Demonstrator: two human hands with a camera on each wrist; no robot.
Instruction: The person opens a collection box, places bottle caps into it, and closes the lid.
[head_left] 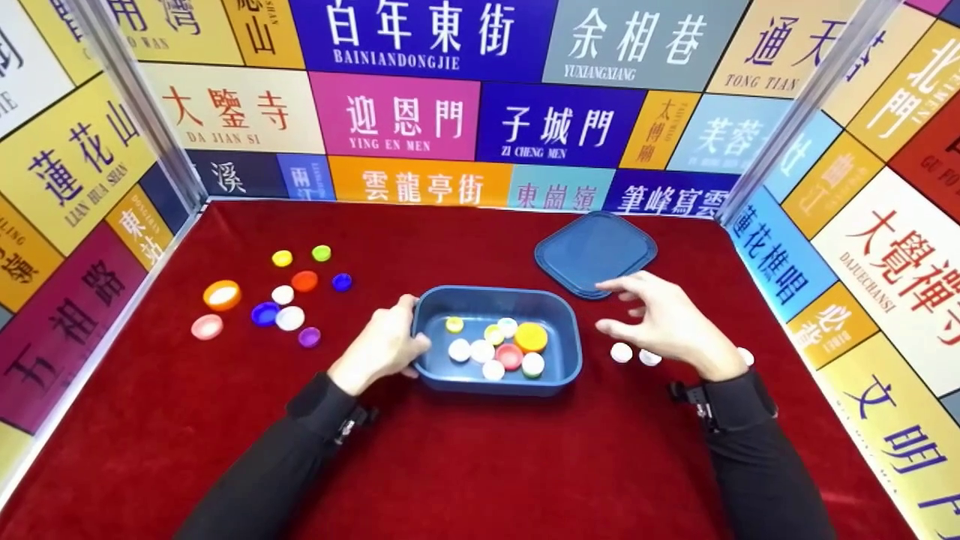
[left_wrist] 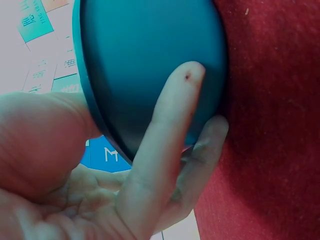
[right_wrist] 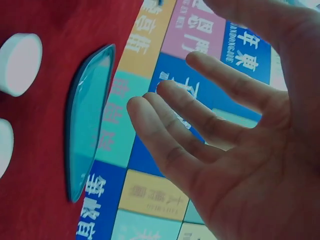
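A blue plastic box (head_left: 491,385) stands on the red cloth with several bottle caps inside, among them an orange cap (head_left: 531,336) and a red cap (head_left: 508,357). My left hand (head_left: 380,341) grips its left end, thumb over the rim and fingers along the outer wall (left_wrist: 150,55). To the right of the box, my right hand (head_left: 664,321) hovers with fingers spread and nothing held. Below it lie white caps (head_left: 621,352), partly covered by the hand in the head view; one white cap (right_wrist: 21,65) also shows in the right wrist view.
Behind my right hand, the blue lid (head_left: 596,253) lies flat on the cloth. Several coloured caps are scattered at the left, including an orange one (head_left: 223,295), a purple one (head_left: 309,337) and a green one (head_left: 321,253). Printed panels (head_left: 394,116) wall in the back and sides.
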